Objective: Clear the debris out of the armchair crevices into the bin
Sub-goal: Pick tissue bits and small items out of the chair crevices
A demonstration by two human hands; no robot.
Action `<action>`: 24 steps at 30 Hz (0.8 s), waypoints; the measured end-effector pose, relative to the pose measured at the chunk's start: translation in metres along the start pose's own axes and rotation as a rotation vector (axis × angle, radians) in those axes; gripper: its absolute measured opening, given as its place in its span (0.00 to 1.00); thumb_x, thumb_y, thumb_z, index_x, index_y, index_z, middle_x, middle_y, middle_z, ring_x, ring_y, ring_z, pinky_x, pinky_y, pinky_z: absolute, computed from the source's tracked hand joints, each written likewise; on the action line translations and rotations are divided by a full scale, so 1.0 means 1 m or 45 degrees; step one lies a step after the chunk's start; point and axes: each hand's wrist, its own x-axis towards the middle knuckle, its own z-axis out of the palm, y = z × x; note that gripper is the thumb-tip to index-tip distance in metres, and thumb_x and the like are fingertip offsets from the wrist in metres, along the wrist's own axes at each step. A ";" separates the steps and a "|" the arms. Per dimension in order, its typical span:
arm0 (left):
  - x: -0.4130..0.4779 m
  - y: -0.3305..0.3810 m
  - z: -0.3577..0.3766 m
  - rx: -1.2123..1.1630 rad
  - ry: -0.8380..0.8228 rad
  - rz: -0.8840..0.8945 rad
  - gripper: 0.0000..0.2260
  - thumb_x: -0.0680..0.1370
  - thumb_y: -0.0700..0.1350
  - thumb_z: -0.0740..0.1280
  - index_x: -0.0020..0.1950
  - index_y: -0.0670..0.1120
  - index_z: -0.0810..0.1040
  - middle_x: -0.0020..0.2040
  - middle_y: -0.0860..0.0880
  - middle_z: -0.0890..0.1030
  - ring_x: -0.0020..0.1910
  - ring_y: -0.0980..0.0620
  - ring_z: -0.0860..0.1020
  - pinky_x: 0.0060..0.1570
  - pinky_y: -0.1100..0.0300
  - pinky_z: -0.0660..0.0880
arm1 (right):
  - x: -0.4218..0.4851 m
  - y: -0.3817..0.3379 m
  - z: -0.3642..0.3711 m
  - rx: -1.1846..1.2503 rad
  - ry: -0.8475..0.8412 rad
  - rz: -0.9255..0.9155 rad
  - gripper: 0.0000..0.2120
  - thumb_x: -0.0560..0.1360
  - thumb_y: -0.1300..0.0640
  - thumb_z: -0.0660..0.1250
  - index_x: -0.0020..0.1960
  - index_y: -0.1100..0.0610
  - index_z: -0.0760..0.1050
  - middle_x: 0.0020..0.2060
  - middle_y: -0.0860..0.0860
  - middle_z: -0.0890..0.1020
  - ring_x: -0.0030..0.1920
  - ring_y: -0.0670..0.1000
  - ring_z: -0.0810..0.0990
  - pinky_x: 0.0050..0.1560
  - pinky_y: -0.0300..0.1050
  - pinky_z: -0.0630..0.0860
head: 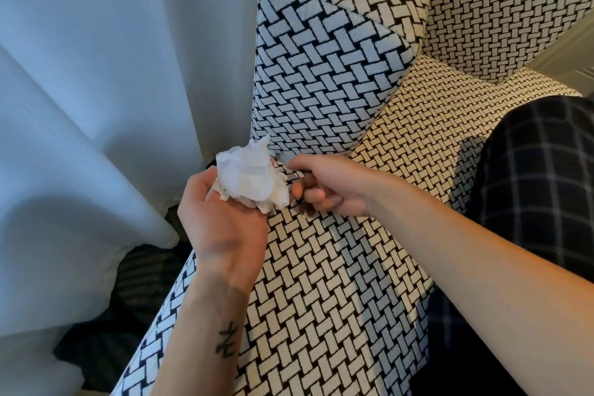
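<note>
The armchair (321, 80) is covered in black-and-white woven-pattern fabric. My left hand (221, 219) lies palm up over the seat's front left corner and cups a crumpled white tissue (250, 177). My right hand (328, 186) is right beside it, fingers curled, pinching a thin silvery scrap (279, 156) whose tip pokes out toward the tissue. Under my right hand a small round coin-like edge (305, 216) shows against the seat. The crevice between arm and seat (376, 125) runs back from my right hand. No bin is in view.
A white curtain (96, 90) hangs close on the left of the chair, down to a dark patterned floor (141, 280). A dark checked cloth (530, 177) lies over the right side of the seat.
</note>
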 end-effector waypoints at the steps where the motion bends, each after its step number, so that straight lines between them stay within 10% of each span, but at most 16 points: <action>1: 0.002 0.000 -0.002 -0.009 -0.002 -0.011 0.27 0.77 0.45 0.58 0.75 0.35 0.69 0.61 0.39 0.75 0.57 0.43 0.72 0.57 0.49 0.65 | 0.003 -0.002 -0.001 0.030 -0.042 0.032 0.13 0.83 0.51 0.62 0.64 0.56 0.72 0.31 0.51 0.78 0.22 0.44 0.65 0.15 0.33 0.55; 13: -0.005 -0.001 0.004 0.040 0.021 0.004 0.24 0.80 0.45 0.56 0.73 0.35 0.71 0.68 0.37 0.77 0.58 0.42 0.75 0.58 0.51 0.70 | 0.015 -0.017 0.000 0.009 -0.162 0.314 0.14 0.84 0.46 0.60 0.47 0.55 0.71 0.22 0.47 0.73 0.16 0.42 0.62 0.13 0.31 0.54; 24: -0.004 0.004 0.003 0.005 0.016 0.048 0.20 0.78 0.44 0.57 0.67 0.38 0.73 0.59 0.40 0.73 0.57 0.43 0.71 0.57 0.51 0.68 | 0.022 0.004 -0.004 0.175 -0.053 0.089 0.16 0.86 0.58 0.56 0.73 0.57 0.66 0.24 0.47 0.71 0.18 0.41 0.63 0.16 0.31 0.56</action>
